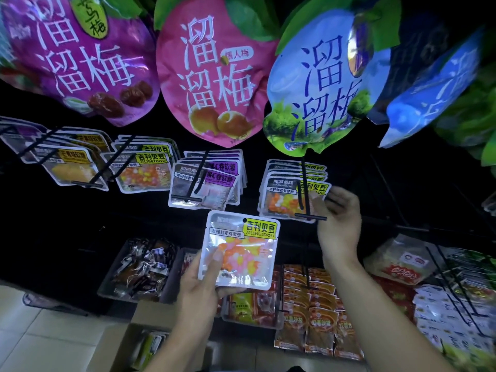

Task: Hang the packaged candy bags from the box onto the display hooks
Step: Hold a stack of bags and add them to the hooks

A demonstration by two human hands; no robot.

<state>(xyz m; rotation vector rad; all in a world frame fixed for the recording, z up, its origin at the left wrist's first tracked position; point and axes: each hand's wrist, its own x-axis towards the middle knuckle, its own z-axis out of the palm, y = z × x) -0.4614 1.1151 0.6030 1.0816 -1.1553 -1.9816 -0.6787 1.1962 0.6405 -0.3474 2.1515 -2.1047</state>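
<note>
My left hand (200,280) holds a small clear candy bag (239,248) with orange, yellow and pink candies and a yellow label, upright, below the middle hooks. My right hand (336,218) pinches the right edge of the front bag in a stack of the same candy bags (281,200) hanging on a black display hook (306,194). The cardboard box (139,336) stands open on the floor at lower left, with more bags inside.
Other hooks to the left carry small candy bags (145,170) and soft-candy packs (206,181). Big purple, pink and blue plum bags (214,73) hang above. Trays of snacks (137,267) and orange packets (319,304) fill the lower shelf. More hooks jut out at right.
</note>
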